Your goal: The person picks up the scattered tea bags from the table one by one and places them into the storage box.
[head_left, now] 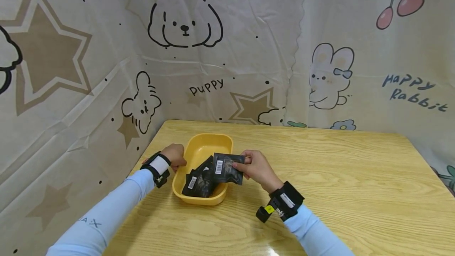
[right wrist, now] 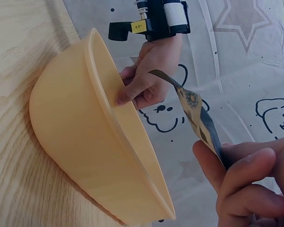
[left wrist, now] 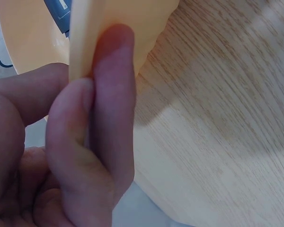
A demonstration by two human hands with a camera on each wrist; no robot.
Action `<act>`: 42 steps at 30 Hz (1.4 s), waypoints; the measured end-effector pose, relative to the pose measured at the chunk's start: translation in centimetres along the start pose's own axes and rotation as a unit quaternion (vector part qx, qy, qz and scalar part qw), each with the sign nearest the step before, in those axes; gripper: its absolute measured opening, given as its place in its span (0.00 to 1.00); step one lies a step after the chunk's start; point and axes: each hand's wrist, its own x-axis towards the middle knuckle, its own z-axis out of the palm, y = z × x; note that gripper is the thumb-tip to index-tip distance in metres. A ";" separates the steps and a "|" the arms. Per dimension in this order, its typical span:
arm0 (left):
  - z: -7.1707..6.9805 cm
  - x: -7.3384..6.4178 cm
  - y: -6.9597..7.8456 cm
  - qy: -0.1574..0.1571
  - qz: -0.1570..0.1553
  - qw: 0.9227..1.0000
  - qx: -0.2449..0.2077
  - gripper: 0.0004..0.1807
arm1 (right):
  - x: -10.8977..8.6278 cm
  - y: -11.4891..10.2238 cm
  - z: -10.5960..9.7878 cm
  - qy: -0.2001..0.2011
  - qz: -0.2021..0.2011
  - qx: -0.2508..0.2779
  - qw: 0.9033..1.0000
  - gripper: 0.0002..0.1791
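A yellow plastic basin (head_left: pixel 209 142) stands on the table toward the left. At its left side my left hand (head_left: pixel 175 155) pinches the rim; in the left wrist view, thumb and fingers lie on both sides of the basin's wall (left wrist: pixel 83 42). My right hand (head_left: pixel 261 170) holds a flat black packet (head_left: pixel 226 171) with a white barcode label by its right edge, over the basin's right rim. Seen edge-on in the right wrist view, this packet (right wrist: pixel 194 106) is pinched between thumb and fingers. Several similar black packets (head_left: pixel 202 185) lie overlapping inside the basin's near half.
The wood-grain table (head_left: pixel 337 177) extends far to the right of the basin. A pale cloth (head_left: pixel 249 50) printed with cartoon animals and stars hangs behind the table and along its left side. Both wrists wear black straps with small cameras.
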 end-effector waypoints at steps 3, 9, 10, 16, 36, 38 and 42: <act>0.1 0.0 0.0 0.001 0.000 1.000 -0.002 0.06 | 0.1 0.0 0.4 -0.002 -0.004 -0.005 1.000 0.07; 0.2 0.2 0.1 0.002 -0.008 1.000 0.006 0.06 | 0.4 -0.2 1.1 -0.011 -0.007 -0.005 1.000 0.06; 0.2 0.2 0.1 0.002 -0.008 1.000 0.008 0.07 | 0.4 -0.2 1.2 -0.012 -0.006 -0.006 1.000 0.06; 0.3 0.1 0.7 0.005 -0.010 1.000 0.010 0.07 | 0.3 -0.1 1.3 -0.009 -0.004 -0.010 1.000 0.07; 0.4 0.0 1.0 0.005 -0.021 1.000 0.008 0.05 | 0.8 -0.8 3.3 -0.015 0.002 -0.024 1.000 0.08; 0.4 0.0 1.2 0.004 -0.024 1.000 0.006 0.04 | 0.8 -0.8 3.3 -0.014 0.002 -0.026 1.000 0.08; 0.1 0.1 1.3 -0.002 -0.025 1.000 0.006 0.04 | 0.9 -0.8 3.5 -0.015 0.001 -0.022 1.000 0.08</act>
